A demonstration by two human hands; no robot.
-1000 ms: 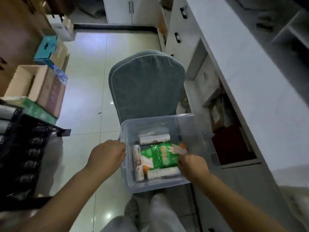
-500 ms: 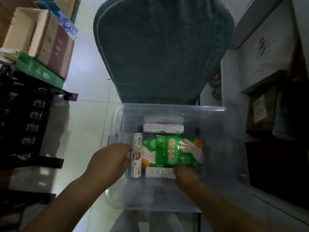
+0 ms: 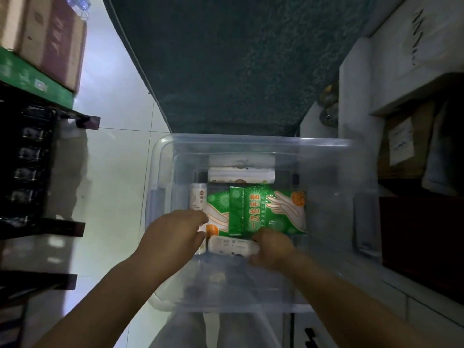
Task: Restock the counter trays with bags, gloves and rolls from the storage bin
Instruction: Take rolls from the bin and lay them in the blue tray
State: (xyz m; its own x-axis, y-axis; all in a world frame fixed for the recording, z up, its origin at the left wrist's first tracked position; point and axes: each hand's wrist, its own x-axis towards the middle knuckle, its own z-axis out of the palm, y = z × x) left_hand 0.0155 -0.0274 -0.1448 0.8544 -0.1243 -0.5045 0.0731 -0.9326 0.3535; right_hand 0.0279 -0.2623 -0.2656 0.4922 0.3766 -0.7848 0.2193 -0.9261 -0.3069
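A clear plastic storage bin [image 3: 251,142] rests in front of me on a chair. Inside lies a green glove pack [image 3: 268,209] on top of a second green pack [image 3: 217,204]. Two white rolls [image 3: 241,175] lie along the far wall. One white roll [image 3: 198,197] lies along the left side, and another [image 3: 231,246] lies nearest me. My left hand [image 3: 173,237] is inside the bin with its fingers curled around the near end of the left roll. My right hand [image 3: 273,247] pinches the right end of the near roll, just under the glove pack's edge.
A grey-green chair back [image 3: 226,59] rises behind the bin. On the left stands a black rack [image 3: 27,159] with cardboard boxes [image 3: 45,33] and a green box [image 3: 35,79] on top. White counter shelving [image 3: 401,59] with a carton [image 3: 401,144] is on the right. Shiny tiled floor [image 3: 113,159] lies between.
The view has dropped closer to the bin. My left hand went from the bin's left rim down onto the left roll. My right hand slid from the glove pack to the near roll's end.
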